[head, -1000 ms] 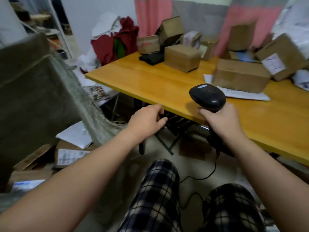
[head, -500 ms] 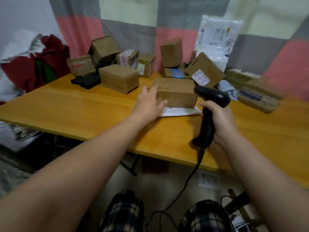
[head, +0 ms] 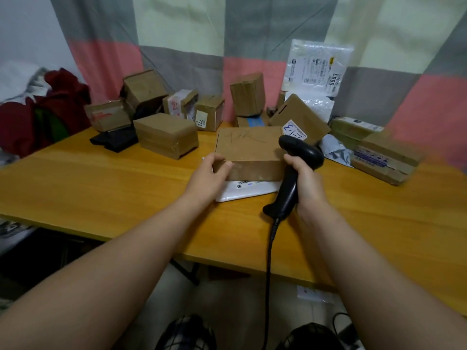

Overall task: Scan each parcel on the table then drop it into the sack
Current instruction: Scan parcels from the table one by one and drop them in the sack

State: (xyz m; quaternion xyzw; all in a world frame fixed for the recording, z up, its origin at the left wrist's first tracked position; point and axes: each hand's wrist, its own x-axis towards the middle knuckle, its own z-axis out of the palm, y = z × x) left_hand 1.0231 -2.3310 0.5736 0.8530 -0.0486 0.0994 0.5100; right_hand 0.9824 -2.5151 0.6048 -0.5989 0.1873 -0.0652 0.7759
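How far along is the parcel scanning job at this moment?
Done: nothing confirmable; the sack is out of view. In hand: the left hand grips the near corner of a flat brown box lying on a white mailer, while the right hand holds the scanner beside it. Left: this box, the mailer and many parcels along the table's back edge.

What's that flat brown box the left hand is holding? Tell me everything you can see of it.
The cardboard box is flat, plain brown, closed, with faint dark handwriting on top. It lies level on a white mailer on the table. The left hand grips its near left corner; the scanner in the right hand is beside its right end.
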